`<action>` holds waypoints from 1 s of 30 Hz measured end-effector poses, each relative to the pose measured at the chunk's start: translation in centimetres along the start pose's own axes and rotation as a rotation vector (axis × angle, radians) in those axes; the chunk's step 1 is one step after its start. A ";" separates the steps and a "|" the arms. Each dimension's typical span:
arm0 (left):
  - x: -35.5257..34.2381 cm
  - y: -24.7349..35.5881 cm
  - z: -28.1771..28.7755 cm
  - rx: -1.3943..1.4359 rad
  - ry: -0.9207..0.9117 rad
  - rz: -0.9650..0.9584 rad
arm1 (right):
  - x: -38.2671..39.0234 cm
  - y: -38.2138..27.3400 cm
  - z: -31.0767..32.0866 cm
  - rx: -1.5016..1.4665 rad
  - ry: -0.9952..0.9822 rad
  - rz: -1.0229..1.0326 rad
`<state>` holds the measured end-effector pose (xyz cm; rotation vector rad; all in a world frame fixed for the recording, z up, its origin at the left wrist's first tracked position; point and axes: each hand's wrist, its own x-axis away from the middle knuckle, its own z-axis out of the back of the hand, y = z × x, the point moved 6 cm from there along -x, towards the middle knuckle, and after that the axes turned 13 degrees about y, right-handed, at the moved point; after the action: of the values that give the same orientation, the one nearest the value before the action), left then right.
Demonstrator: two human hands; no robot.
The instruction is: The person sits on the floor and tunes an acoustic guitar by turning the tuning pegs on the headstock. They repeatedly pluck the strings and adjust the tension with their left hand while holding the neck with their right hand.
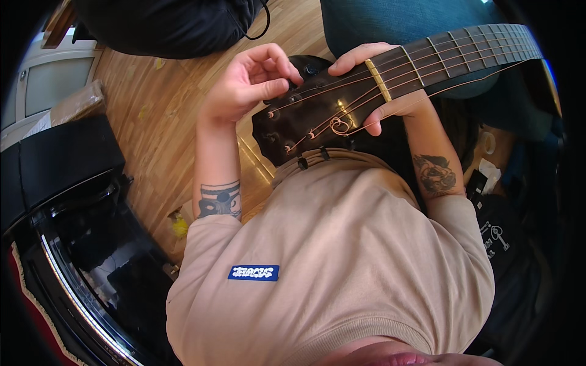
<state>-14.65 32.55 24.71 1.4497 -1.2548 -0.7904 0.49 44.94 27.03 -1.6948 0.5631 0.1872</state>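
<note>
Nearest you, below your beige shirt [342,244], the guitar headstock [305,119] lies across your lap, its dark face turned up and the neck [464,52] running away toward the upper right over a teal cushion [397,18]. Your right hand [381,85] is wrapped around the neck just at the pale nut [378,79], fingers curled under and thumb over the top, closed firmly enough to steady the instrument. Your left hand [250,82] sits at the far edge of the headstock, thumb and forefinger pinched together on a tuning peg [293,85], the other fingers loosely curled. The copper-coloured strings [342,100] are already threaded to their posts, with a loose curl of spare string [340,126] by the near edge, so the step in hand looks like winding or tuning a string. The next move, as I judge it, calls for small, even turns of that peg while your right hand keeps the neck from rolling. Beyond, on the wooden floor [152,104], an open black guitar case [73,232] lies to your left.
</note>
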 end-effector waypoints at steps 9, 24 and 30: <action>-1.2 0.1 -1.5 -0.040 0.091 0.003 | 0.2 0.4 0.2 -0.012 0.011 -0.022; -0.7 -0.4 -1.6 -0.181 0.022 0.088 | -0.2 -0.5 0.2 0.103 -0.089 0.111; 0.4 0.5 -0.4 -0.120 0.065 0.057 | 0.0 0.2 -0.1 -0.022 0.025 -0.002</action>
<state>-14.35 32.34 25.33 1.3267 -1.1750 -0.7619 0.39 44.88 26.91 -1.7210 0.5803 0.1716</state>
